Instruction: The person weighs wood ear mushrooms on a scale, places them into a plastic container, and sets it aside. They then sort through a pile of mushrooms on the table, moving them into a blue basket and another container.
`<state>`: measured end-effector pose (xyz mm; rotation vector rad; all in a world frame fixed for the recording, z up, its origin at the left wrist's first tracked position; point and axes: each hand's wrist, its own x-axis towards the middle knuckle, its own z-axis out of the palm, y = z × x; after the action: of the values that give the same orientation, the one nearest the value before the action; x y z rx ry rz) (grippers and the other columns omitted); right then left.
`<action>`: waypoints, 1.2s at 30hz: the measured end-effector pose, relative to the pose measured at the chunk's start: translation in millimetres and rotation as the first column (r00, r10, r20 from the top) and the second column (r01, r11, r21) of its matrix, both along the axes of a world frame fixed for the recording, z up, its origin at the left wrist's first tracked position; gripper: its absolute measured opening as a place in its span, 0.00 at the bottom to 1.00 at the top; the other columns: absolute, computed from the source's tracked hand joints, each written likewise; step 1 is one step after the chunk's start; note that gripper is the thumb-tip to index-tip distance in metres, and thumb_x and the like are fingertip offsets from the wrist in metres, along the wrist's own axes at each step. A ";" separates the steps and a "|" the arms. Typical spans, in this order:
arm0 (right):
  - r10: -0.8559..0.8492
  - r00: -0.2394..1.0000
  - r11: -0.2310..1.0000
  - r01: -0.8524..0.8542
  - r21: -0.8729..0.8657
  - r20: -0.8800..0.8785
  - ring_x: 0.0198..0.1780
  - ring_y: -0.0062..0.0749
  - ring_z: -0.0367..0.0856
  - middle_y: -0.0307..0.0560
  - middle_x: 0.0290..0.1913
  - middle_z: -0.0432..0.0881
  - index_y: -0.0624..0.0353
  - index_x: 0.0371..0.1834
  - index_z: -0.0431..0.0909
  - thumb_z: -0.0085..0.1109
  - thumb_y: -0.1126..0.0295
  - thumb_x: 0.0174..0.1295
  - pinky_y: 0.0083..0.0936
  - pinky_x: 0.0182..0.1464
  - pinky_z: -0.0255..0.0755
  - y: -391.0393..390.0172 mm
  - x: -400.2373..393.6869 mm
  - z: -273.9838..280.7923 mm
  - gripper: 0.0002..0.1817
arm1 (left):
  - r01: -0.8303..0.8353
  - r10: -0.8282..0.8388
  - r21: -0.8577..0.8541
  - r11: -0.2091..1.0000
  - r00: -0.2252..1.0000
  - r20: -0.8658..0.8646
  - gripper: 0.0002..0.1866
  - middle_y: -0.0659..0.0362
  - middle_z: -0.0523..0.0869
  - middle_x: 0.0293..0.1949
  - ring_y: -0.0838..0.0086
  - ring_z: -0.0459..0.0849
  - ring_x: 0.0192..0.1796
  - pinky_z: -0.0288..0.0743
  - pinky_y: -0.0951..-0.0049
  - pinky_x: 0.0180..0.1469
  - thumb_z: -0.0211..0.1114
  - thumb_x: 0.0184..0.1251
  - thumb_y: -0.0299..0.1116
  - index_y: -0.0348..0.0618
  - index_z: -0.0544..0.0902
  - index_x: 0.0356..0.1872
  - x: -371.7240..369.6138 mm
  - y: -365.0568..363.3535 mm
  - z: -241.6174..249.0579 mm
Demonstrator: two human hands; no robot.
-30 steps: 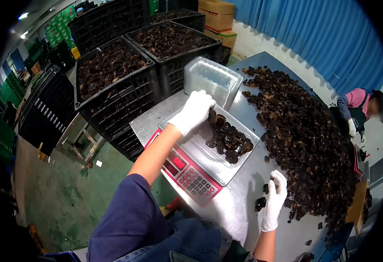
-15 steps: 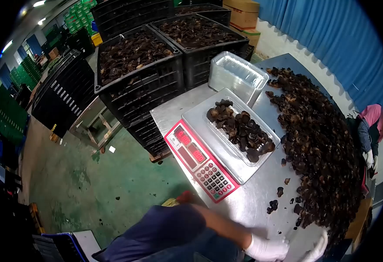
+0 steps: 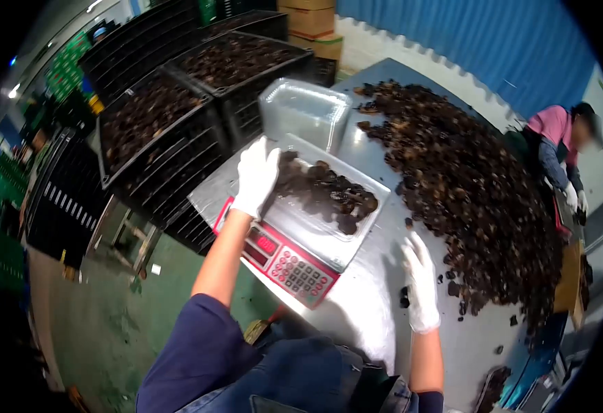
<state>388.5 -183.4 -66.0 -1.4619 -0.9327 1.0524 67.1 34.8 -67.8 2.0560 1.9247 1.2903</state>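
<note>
My left hand (image 3: 257, 179), in a white glove, is at the left end of a clear plastic tray (image 3: 294, 210), its fingers stretched out. Dark brown wood ear mushrooms (image 3: 325, 187) lie in the tray. Beneath it is a digital scale (image 3: 301, 272) with a red and white keypad and lit red digits. My right hand (image 3: 422, 286), also gloved, hovers over the metal table with fingers extended and nothing in them. It is between the scale and a large heap of the same mushrooms (image 3: 467, 186); a few loose pieces lie beside it.
Behind the scale stands a stack of clear trays (image 3: 305, 113). Black crates (image 3: 171, 155) full of mushrooms border the table (image 3: 377, 275) on the left. Cardboard boxes (image 3: 308, 20) and a blue curtain (image 3: 453, 41) are behind. A gloved co-worker (image 3: 556, 148) stands at far right.
My left hand has moved from the table's near edge up to the tray. My right hand has come up over the table, fingers spread. The camera view has shifted right.
</note>
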 end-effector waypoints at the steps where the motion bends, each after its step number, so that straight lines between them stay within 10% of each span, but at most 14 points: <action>1: -0.030 0.998 1.000 0.030 0.002 -0.056 0.68 0.29 0.68 0.46 0.70 0.71 0.60 0.74 0.65 0.56 0.57 0.73 0.27 0.66 0.62 24.1 -7.8 -12.3 0.31 | 0.048 -0.048 -0.110 0.993 0.999 -0.001 0.24 0.44 0.81 0.58 0.49 0.76 0.61 0.69 0.57 0.65 0.58 0.74 0.43 0.37 0.77 0.63 -4.6 5.5 -6.0; 10: -0.213 0.771 0.973 0.220 -0.064 -0.600 0.40 0.21 0.78 0.41 0.49 0.84 0.55 0.50 0.79 0.49 0.53 0.77 0.23 0.45 0.73 66.5 -38.7 -5.4 0.17 | 0.418 -0.418 0.024 0.908 0.904 0.091 0.16 0.50 0.84 0.52 0.53 0.78 0.53 0.69 0.58 0.61 0.56 0.74 0.40 0.44 0.83 0.53 54.7 -24.3 -20.5; 13: -0.201 0.633 0.963 0.268 -0.032 -0.748 0.47 0.33 0.83 0.50 0.52 0.84 0.56 0.52 0.78 0.46 0.58 0.78 0.29 0.54 0.78 16.3 -12.6 24.9 0.15 | 0.439 -0.431 -0.261 0.860 0.898 0.091 0.22 0.43 0.78 0.60 0.50 0.71 0.62 0.66 0.57 0.66 0.59 0.74 0.43 0.37 0.80 0.60 104.1 -68.7 7.7; 18: -0.336 0.715 0.892 0.450 0.036 -0.613 0.50 0.28 0.81 0.45 0.51 0.82 0.57 0.58 0.75 0.44 0.56 0.78 0.27 0.54 0.78 -91.1 57.5 22.8 0.18 | 0.693 -0.678 -0.302 0.655 0.715 0.172 0.31 0.40 0.69 0.67 0.47 0.66 0.66 0.61 0.55 0.70 0.61 0.72 0.47 0.35 0.72 0.67 191.3 -144.1 14.4; 24: -0.719 0.461 0.553 0.833 -0.026 -0.521 0.49 0.30 0.82 0.46 0.50 0.84 0.60 0.60 0.78 0.50 0.59 0.76 0.27 0.56 0.73 -284.9 108.7 -11.4 0.19 | 0.915 -0.934 -0.366 0.168 0.267 0.239 0.36 0.35 0.65 0.68 0.43 0.65 0.66 0.58 0.51 0.71 0.62 0.68 0.50 0.37 0.68 0.70 314.5 -267.4 -22.4; 28: -0.869 0.313 0.379 0.919 -0.107 -0.384 0.50 0.39 0.83 0.52 0.53 0.84 0.65 0.58 0.77 0.42 0.53 0.76 0.37 0.57 0.77 -386.0 120.5 -12.9 0.25 | 0.882 -0.932 -0.446 -0.152 0.023 0.363 0.37 0.37 0.63 0.70 0.42 0.63 0.67 0.56 0.50 0.72 0.62 0.68 0.54 0.41 0.67 0.71 396.6 -361.8 -72.3; 36: -0.888 0.081 0.124 0.990 -0.066 -0.452 0.50 0.41 0.83 0.51 0.49 0.86 0.63 0.54 0.78 0.49 0.56 0.75 0.40 0.58 0.75 -520.8 168.3 -101.5 0.20 | 0.789 -0.876 -0.497 -0.362 -0.106 0.470 0.44 0.38 0.59 0.75 0.42 0.56 0.76 0.52 0.54 0.76 0.62 0.68 0.53 0.30 0.58 0.74 498.5 -461.0 -87.0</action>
<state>556.8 -704.2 -167.6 -1.1510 0.3420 0.0955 565.6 -426.2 -154.8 2.0350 0.0225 -0.1135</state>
